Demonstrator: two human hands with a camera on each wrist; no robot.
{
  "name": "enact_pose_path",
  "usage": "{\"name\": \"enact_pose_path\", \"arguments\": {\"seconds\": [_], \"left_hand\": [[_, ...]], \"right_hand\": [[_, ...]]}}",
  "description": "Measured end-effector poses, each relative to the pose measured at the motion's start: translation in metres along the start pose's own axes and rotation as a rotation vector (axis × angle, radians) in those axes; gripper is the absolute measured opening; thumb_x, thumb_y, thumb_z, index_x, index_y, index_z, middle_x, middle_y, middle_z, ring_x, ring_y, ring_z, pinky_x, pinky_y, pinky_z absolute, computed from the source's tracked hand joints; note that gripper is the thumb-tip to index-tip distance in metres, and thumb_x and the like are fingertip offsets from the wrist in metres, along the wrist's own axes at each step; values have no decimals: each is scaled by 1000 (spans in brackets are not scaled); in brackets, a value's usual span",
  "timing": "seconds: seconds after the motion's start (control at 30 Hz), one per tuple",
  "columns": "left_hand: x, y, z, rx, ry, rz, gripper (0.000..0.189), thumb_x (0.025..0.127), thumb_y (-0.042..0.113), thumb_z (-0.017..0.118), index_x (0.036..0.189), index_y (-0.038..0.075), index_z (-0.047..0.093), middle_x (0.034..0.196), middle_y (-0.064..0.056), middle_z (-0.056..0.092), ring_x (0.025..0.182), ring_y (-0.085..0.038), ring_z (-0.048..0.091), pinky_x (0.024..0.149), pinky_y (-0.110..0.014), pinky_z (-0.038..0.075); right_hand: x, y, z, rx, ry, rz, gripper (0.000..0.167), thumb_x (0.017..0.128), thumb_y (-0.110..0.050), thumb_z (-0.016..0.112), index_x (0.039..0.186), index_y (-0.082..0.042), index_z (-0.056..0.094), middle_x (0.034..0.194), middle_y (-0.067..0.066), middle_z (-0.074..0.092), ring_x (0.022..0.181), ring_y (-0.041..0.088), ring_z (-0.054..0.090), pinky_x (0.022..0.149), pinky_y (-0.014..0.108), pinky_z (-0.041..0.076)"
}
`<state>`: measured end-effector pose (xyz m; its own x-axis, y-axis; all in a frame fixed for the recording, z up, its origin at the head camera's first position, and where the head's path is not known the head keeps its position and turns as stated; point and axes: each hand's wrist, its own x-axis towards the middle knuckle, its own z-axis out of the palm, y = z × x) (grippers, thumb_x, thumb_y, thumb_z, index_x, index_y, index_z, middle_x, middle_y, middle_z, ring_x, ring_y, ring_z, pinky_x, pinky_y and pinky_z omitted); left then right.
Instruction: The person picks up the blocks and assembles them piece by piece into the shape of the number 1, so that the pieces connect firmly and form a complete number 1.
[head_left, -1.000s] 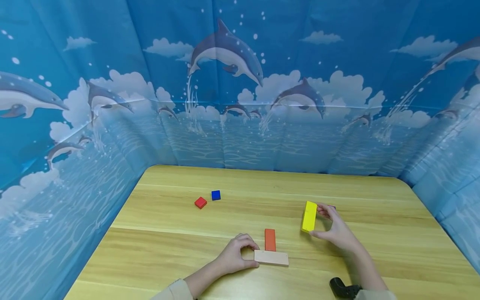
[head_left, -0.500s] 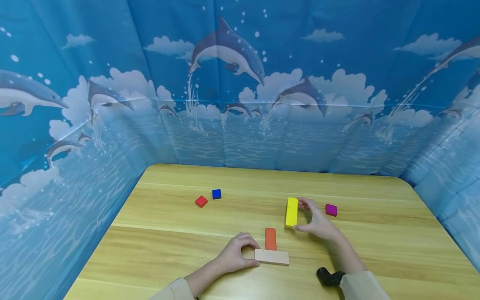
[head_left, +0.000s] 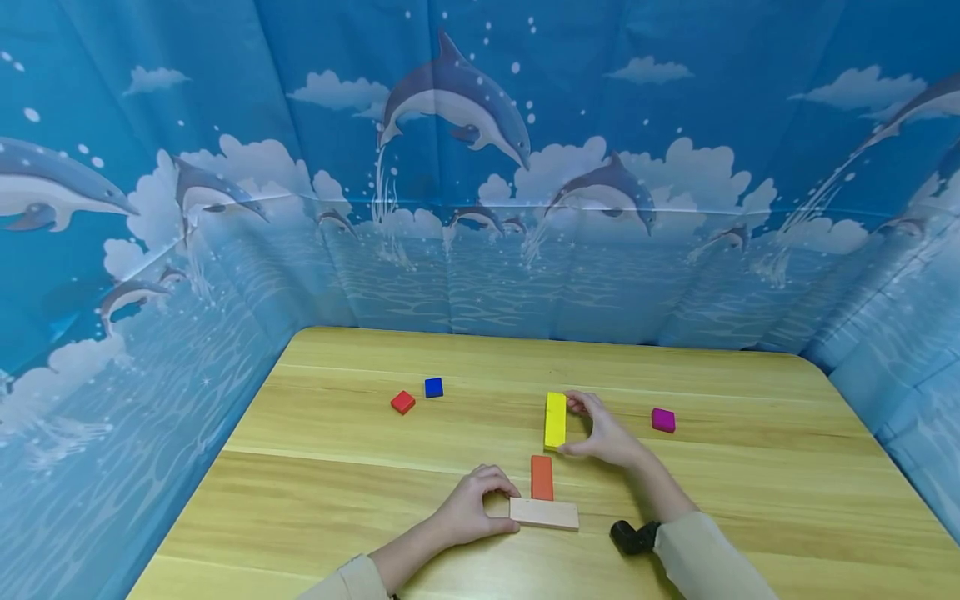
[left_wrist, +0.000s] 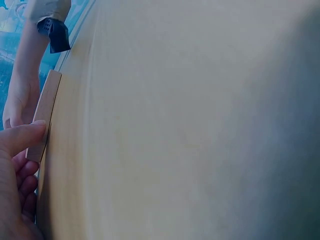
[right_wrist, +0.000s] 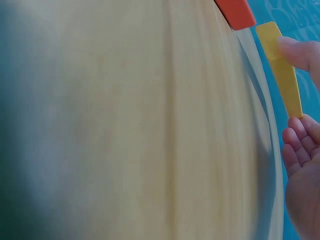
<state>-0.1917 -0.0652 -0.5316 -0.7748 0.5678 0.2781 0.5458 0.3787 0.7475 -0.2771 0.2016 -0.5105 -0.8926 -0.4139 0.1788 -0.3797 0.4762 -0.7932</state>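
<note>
My left hand (head_left: 474, 507) pinches the left end of a plain wooden block (head_left: 543, 513) lying on the table; in the left wrist view its thumb presses on that block (left_wrist: 46, 107). An orange block (head_left: 542, 477) lies behind the wooden one, end against its long side. My right hand (head_left: 603, 433) holds a yellow block (head_left: 555, 421) between thumb and fingertips, just beyond the orange block and apart from it. The right wrist view shows the yellow block (right_wrist: 284, 75) raised off the table, with a corner of the orange block (right_wrist: 236, 12) close by.
On the wooden table (head_left: 315, 500), a red block (head_left: 402, 402) and a blue block (head_left: 433, 387) lie at the back left. A magenta block (head_left: 663, 420) lies to the right. A dolphin-print curtain (head_left: 480, 275) hangs behind the table. A black device (head_left: 633, 537) sits at the right wrist.
My right hand has carried the yellow block leftward, from the right side to behind the orange block, uncovering the magenta block. The left hand and wooden block have stayed in place.
</note>
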Motion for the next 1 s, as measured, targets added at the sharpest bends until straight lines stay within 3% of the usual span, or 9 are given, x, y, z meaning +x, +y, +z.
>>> {"name": "enact_pose_path", "arguments": {"seconds": [0.33, 1.0], "left_hand": [[2, 0, 1, 4, 3, 21, 30, 68, 22, 80, 94, 14, 66, 90, 10, 59, 89, -3, 49, 81, -20, 42], [2, 0, 1, 2, 11, 15, 30, 68, 22, 80, 93, 14, 66, 89, 10, 58, 88, -2, 48, 80, -20, 42]], "right_hand": [[9, 3, 10, -2, -38, 24, 87, 65, -27, 81, 133, 2, 34, 117, 11, 44, 110, 26, 41, 98, 47, 32], [14, 1, 7, -49, -135, 53, 89, 69, -31, 79, 137, 1, 31, 128, 18, 39, 116, 32, 35, 100, 52, 28]]}}
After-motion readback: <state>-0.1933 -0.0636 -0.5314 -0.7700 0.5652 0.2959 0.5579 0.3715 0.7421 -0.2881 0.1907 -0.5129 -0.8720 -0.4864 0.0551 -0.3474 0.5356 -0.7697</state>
